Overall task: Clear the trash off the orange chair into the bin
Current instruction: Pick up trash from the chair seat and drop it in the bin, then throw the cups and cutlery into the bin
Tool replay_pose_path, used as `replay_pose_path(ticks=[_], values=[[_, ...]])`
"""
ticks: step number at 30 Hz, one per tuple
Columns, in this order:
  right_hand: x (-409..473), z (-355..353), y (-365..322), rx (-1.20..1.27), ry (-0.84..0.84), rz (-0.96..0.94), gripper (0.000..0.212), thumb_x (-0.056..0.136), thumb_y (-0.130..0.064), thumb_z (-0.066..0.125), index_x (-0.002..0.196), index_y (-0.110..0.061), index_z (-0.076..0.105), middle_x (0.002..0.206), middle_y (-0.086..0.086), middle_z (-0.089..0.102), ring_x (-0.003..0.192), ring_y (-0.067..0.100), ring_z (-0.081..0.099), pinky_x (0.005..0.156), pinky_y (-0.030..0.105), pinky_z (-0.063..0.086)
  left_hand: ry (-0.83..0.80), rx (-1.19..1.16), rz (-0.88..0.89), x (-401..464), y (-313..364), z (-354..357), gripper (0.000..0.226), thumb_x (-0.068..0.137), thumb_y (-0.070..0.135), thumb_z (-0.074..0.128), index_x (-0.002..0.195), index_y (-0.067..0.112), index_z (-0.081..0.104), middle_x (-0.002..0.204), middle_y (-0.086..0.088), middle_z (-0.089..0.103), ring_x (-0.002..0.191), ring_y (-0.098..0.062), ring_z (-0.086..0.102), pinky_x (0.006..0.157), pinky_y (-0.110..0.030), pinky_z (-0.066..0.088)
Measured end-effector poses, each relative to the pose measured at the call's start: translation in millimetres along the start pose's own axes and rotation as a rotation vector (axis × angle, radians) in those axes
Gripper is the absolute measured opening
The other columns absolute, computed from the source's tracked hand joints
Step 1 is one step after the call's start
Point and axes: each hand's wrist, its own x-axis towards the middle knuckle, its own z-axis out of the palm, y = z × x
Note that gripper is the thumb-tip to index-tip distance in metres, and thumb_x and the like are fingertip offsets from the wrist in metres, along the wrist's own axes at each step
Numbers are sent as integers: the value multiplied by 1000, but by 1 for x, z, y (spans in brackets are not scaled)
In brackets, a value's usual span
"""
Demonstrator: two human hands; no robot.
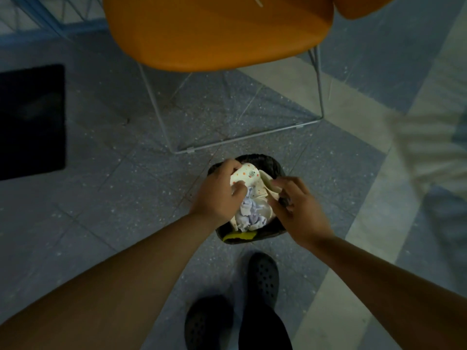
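Over the bin at 6 o'clock, left hand fingers pinch the dotted wrapper, right hand fingers pinch a paper scrap. Orange chair seat at 12 looks nearly clear, so I'd guess almost done.

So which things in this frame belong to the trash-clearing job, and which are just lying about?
Part of the job:
- orange chair
- bin, lined in black
- dotted paper cup, gripped by the left hand
- flattened paper piece, pinched by the right hand
- crumpled tissue in the bin

Just there:
- black mat
- black clogs
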Motion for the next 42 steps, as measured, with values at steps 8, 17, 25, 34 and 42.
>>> replay_pose_path(ticks=[8,17,25,34,42], values=[[9,-10,-15,-38,12,-57,38,89,-25,63,126,-27,52,128,-12,46,97,-3,52,77,24,55,-123,187,-95,6,-7,14,52,93,23,60,139,11,40,140,-14,43,130,-32,38,105,-45,38],[17,-22,-44,-10,31,-95,37,89,-25,62,125,-26,53,131,-11,45,102,7,57,73,36,57,-26,185,62,6,33,-37,45,93,20,58,135,14,45,136,-9,47,128,-25,40,99,-34,39],[66,-87,-108,32,82,-210,34,93,-27,58,126,-29,50,134,-15,40,102,1,52,77,25,52,79,220,213,39,122,-120,45,100,25,50,143,20,36,149,-2,37,136,-21,33,107,-36,37],[165,-166,-170,-4,212,-364,34,94,-26,57,127,-24,53,137,-2,40,108,18,52,73,43,52,227,246,340,109,194,-191,44,98,22,53,140,20,39,146,-3,39,134,-22,37,103,-34,40],[271,-177,-174,-55,372,-423,27,91,-17,60,118,-19,58,130,1,48,115,12,48,72,16,42,291,240,404,215,189,-222,43,93,20,60,134,18,46,136,-6,47,126,-24,45,95,-38,46]])
